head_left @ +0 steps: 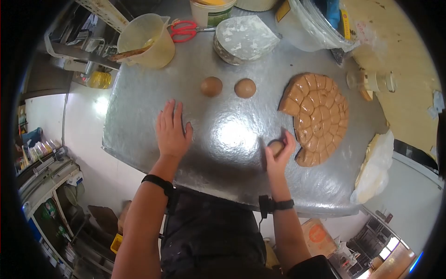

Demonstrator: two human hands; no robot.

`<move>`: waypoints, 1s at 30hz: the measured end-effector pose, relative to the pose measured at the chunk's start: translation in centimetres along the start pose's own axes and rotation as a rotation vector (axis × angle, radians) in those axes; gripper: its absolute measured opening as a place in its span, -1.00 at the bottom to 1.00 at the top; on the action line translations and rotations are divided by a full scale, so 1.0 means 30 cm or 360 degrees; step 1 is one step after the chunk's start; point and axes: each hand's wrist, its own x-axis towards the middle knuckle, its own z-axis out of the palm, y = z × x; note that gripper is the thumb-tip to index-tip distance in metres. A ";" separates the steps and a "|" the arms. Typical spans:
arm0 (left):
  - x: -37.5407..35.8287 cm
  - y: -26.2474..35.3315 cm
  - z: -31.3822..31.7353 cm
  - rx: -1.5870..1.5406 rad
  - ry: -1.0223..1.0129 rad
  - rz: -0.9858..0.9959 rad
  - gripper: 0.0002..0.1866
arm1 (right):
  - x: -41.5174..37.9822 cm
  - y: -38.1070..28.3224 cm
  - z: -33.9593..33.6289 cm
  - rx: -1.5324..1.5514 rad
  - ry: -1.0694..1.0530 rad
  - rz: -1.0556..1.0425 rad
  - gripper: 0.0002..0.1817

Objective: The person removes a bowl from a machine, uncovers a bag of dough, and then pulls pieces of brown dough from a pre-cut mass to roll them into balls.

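Observation:
My left hand (173, 132) lies flat on the metal table (139, 111), fingers stretched out and holding nothing. My right hand (280, 156) curls around a brown dough ball (276, 148) that rests on the tabletop; the fingers hide part of it. Two more round, smooth dough balls sit side by side further back, the left one (211, 87) and the right one (245, 88). Just right of my right hand is a wide slab of shiny brown dough pieces (320, 116), pressed together, with a notch on its left side.
Along the back stand a plastic jug (151, 44), red-handled scissors (186, 31), a floury scraper-like rounded piece (246, 35), a tub (211, 13) and a large plastic-lined container (306, 25). A glass jar (371, 81) lies at right, near a plastic-wrapped bundle (375, 167) at the table edge.

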 end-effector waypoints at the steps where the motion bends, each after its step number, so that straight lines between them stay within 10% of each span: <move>1: -0.001 0.002 -0.002 -0.0019 -0.0009 -0.0013 -0.36 | -0.024 0.012 -0.021 0.0195 0.0067 0.0017 -0.05; 8: 0.006 0.005 -0.006 -0.0041 0.0028 0.0009 -0.35 | -0.034 -0.055 -0.120 -0.0270 -0.0237 -0.0032 -0.11; 14: -0.002 -0.004 0.006 -0.0001 0.0014 0.0018 -0.35 | 0.129 -0.401 -0.144 0.0279 -0.0059 0.0225 -0.36; 18: 0.005 0.004 0.000 -0.0038 -0.0035 -0.0029 -0.35 | 0.218 -0.474 0.059 0.0174 -0.0139 -0.0367 -0.30; 30: 0.000 0.006 -0.005 -0.0114 -0.0043 -0.0036 -0.35 | -0.123 -0.037 -0.198 -0.0558 0.0065 -0.0001 -0.42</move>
